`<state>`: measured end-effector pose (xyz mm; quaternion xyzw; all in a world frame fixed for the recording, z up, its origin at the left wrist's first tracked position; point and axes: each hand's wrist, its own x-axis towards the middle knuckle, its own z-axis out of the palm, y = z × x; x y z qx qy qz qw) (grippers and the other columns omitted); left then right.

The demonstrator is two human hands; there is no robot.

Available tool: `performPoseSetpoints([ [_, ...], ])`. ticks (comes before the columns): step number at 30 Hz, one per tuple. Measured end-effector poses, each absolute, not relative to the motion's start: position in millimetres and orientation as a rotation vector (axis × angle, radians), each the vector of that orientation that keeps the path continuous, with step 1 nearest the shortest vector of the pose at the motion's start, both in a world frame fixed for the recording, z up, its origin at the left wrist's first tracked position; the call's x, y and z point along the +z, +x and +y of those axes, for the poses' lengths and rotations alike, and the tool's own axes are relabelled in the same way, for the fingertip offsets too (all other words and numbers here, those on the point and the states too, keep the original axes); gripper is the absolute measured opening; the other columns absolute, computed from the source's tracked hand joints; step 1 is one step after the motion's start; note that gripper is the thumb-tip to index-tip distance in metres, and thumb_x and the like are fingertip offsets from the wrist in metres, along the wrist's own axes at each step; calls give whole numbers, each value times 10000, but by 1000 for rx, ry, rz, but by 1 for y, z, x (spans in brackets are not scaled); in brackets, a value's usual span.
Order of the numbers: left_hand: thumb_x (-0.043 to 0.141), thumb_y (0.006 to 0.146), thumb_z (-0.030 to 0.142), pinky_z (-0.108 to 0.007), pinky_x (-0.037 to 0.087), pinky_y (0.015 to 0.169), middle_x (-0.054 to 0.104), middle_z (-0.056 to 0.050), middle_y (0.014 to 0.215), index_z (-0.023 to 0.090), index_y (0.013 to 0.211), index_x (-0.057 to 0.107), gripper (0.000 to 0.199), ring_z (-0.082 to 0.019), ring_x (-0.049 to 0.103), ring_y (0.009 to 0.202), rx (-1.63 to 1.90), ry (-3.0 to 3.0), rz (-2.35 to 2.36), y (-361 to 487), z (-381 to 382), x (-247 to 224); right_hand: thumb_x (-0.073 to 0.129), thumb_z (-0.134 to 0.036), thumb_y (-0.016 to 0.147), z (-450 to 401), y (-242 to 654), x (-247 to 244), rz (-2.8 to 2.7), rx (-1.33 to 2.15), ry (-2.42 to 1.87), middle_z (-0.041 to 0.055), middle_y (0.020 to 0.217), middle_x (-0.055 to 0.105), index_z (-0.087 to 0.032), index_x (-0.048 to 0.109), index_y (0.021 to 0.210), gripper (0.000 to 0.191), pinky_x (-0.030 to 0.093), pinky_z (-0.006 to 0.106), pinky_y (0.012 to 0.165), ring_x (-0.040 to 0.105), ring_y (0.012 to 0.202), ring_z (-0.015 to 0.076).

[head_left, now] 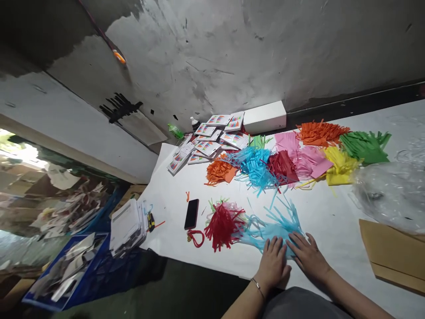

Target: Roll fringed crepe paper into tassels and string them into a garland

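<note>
Light blue fringed tissue paper lies spread on the white table in front of me. My left hand rests on its near edge, fingers extended, with a thin bracelet on the wrist. Close beside it on the right, my right hand lies on the same paper with its fingers spread. Just left of the blue paper is a red tissue tassel bunch, with pale green and pink strips showing behind it. The undersides of both hands are hidden.
Behind lie tissue bunches in blue, orange, pink, yellow and green. Printed packets and a white box stand by the wall. A phone is left, clear plastic and cardboard right.
</note>
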<state>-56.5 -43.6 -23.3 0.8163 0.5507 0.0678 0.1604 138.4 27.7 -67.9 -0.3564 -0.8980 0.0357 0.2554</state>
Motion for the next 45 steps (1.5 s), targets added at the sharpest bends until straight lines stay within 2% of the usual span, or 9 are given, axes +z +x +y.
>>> performPoseSetpoints([
  [7, 548, 918, 310, -504, 367, 1115, 504, -77, 1465, 233, 1376, 483, 469, -267, 431, 1352, 296, 2238, 1773, -51, -36, -50, 419, -414, 914, 37, 187, -73, -2346, 40, -1441, 209, 1399, 527, -161, 550, 1336, 509, 223, 707, 1014, 412, 1319, 410],
  [11, 512, 936, 199, -513, 396, 1080, 544, -74, 1426, 244, 1339, 518, 406, -259, 471, 1313, 303, 2247, 1845, -49, -39, -61, 409, -395, 918, 29, 214, -57, -2162, 13, -1592, 225, 1501, 395, -143, 446, 1416, 559, 281, 678, 1016, 371, 1364, 399],
  [14, 499, 941, 154, -511, 400, 1067, 561, -63, 1406, 249, 1323, 528, 395, -254, 483, 1292, 303, 2243, 1889, -44, -39, -64, 485, -217, 890, 22, 188, -41, -2371, 123, -1205, 165, 1525, 392, -184, 456, 1418, 530, 217, 589, 1116, 366, 1390, 325],
  [20, 516, 944, 146, -464, 383, 1052, 614, -43, 1316, 266, 1246, 583, 333, -228, 520, 1221, 333, 2055, 1852, -47, -41, -45, 413, -86, 894, 34, 124, -52, -2419, 265, -831, 63, 1014, 742, -187, 679, 1011, 308, 299, 449, 1090, 638, 1027, 213],
  [24, 530, 936, 158, -338, 410, 972, 689, -5, 1151, 266, 1113, 649, 239, -169, 587, 1083, 335, 1941, 1858, -60, -34, -30, 414, -132, 938, 42, 132, -50, -2415, 306, -907, 30, 953, 733, -216, 673, 955, 273, 358, 412, 975, 629, 979, 208],
  [32, 486, 926, 255, -290, 416, 694, 723, -86, 911, 167, 901, 683, 217, -206, 650, 827, 215, 1547, 2149, -69, 11, -22, 425, -282, 996, 62, 115, -45, -2330, 216, -1309, 59, 690, 648, -192, 612, 743, 327, 333, 389, 727, 579, 744, 253],
  [35, 515, 892, 245, -281, 399, 664, 731, -86, 896, 168, 874, 686, 188, -205, 658, 814, 157, 1468, 2188, -69, 20, -19, 446, -273, 983, 70, 110, -46, -2311, 175, -1337, 72, 714, 653, -189, 628, 789, 279, 338, 411, 771, 573, 757, 258],
  [40, 516, 874, 235, -278, 397, 641, 741, -97, 866, 168, 857, 696, 192, -212, 668, 799, 96, 1415, 2205, -71, 30, -17, 464, -227, 957, 65, 110, -47, -2372, 178, -1095, 108, 1067, 684, -197, 665, 1016, 212, 270, 485, 1018, 566, 1071, 279],
  [45, 549, 865, 208, -307, 455, 742, 726, -93, 904, 165, 953, 688, 170, -227, 660, 874, 126, 1471, 2193, -75, 26, -5, 477, -116, 915, 58, 108, -56, -2458, 209, -851, 59, 945, 707, -202, 673, 973, 221, 280, 441, 1039, 596, 975, 225],
])
